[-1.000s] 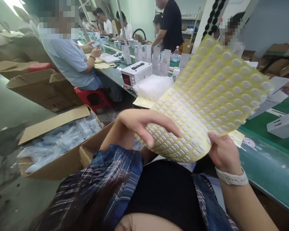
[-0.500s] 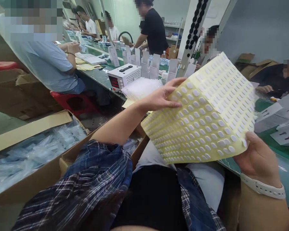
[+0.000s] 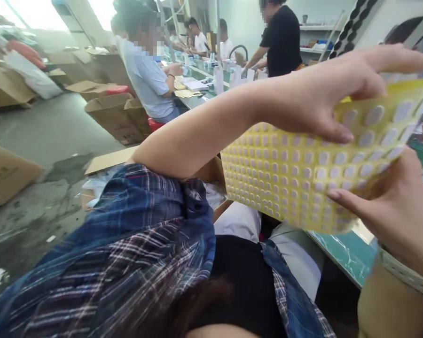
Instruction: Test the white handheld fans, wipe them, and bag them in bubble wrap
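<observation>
A yellow sheet [image 3: 289, 183] covered with rows of small white round pads is held up in front of me, above the green table edge. My left hand [image 3: 324, 94] reaches across its top, thumb pressed on the sheet's face and fingers stretched over the upper edge. My right hand [image 3: 395, 211] grips the sheet's lower right part from below; a pale band is on that wrist. The sheet's right end runs out of view.
A green work table [image 3: 345, 253] lies below the sheet at right. Open cardboard boxes [image 3: 116, 117] stand on the grey floor at left. Several people sit or stand along the long table [image 3: 197, 89] further back. My plaid sleeve [image 3: 144, 234] fills the foreground.
My left hand has risen from the sheet's left edge to its top edge. The sheet has come up closer to the camera, and my view has swung left.
</observation>
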{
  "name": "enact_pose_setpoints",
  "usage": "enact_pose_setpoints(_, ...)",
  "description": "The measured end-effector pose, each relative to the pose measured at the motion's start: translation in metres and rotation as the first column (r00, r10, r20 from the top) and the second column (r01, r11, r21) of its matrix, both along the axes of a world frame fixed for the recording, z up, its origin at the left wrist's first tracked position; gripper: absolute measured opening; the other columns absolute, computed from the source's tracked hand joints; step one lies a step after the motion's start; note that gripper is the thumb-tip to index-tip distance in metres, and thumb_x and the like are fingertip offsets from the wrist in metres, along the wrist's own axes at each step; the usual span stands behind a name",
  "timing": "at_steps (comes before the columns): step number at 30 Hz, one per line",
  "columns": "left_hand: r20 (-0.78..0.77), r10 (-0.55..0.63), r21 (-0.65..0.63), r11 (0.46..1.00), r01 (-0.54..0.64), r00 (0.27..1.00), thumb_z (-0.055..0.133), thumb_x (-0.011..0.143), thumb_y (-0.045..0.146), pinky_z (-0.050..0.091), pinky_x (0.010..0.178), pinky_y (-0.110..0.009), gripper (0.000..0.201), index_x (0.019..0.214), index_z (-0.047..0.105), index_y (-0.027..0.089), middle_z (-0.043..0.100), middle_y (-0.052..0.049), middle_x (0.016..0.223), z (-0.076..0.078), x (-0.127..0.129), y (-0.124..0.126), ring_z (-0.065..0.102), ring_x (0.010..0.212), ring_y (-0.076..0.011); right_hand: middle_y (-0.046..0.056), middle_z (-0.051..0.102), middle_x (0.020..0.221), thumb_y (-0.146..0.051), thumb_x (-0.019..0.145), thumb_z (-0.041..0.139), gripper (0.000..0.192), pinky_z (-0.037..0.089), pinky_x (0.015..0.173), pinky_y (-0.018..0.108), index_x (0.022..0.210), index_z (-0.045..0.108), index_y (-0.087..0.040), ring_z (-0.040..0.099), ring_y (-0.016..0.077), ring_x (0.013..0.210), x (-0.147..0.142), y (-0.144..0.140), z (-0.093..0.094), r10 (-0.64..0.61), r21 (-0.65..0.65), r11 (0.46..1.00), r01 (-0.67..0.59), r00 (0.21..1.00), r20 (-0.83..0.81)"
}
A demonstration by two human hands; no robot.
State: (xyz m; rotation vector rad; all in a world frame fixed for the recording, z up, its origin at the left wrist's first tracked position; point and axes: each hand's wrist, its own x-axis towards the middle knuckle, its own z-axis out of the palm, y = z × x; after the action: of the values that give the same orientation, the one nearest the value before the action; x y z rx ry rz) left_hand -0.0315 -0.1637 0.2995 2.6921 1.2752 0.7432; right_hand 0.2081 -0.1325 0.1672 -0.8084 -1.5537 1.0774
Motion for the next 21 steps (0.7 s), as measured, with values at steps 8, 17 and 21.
enact_pose_setpoints(8, 0.442, 0.093, 0.280, 0.931, -0.236, 0.892, 0.043, 0.097, 0.048, 0.050, 0.094, -0.044, 0.054, 0.096, 0.075, 0.005, 0.063, -0.004, 0.153, -0.057, -0.064, 0.016, 0.030, 0.164, -0.0442, 0.014, 0.077, 0.141, -0.040, 0.050, 0.104, 0.066, 0.050, 0.121, 0.075, 0.111, 0.082, -0.031, 0.063, 0.0493, 0.144, 0.029, 0.035, -0.055, -0.082, -0.270, 0.961, 0.051, 0.991, -0.104)
enact_pose_setpoints(17, 0.780, 0.554, -0.581, 0.470, 0.665, 0.290, 0.077, 0.055, 0.100, 0.062, 0.103, -0.050, 0.106, 0.122, 0.077, 0.018, 0.081, -0.019, 0.125, -0.296, -0.018, 0.084, 0.077, 0.125, -0.0405, 0.014, 0.078, 0.143, -0.056, 0.061, 0.097, 0.084, 0.067, 0.099, 0.072, 0.141, 0.075, -0.043, 0.076, 0.0509, 0.124, 0.129, 0.055, -0.159, -0.339, -0.615, 0.731, 0.295, 0.939, 0.048)
enact_pose_setpoints(21, 0.759, 0.577, -0.543, 0.308, 0.781, 0.301, 0.104, 0.052, 0.058, 0.063, 0.099, -0.046, 0.086, 0.121, 0.078, 0.016, 0.084, -0.018, 0.118, -0.306, 0.009, 0.107, 0.081, 0.106, -0.0342, 0.015, 0.085, 0.123, -0.054, 0.062, 0.101, 0.086, 0.067, 0.100, 0.070, 0.141, 0.075, -0.035, 0.083, 0.0461, 0.100, 0.158, 0.040, -0.163, -0.428, -0.580, 0.726, 0.368, 0.903, 0.037)
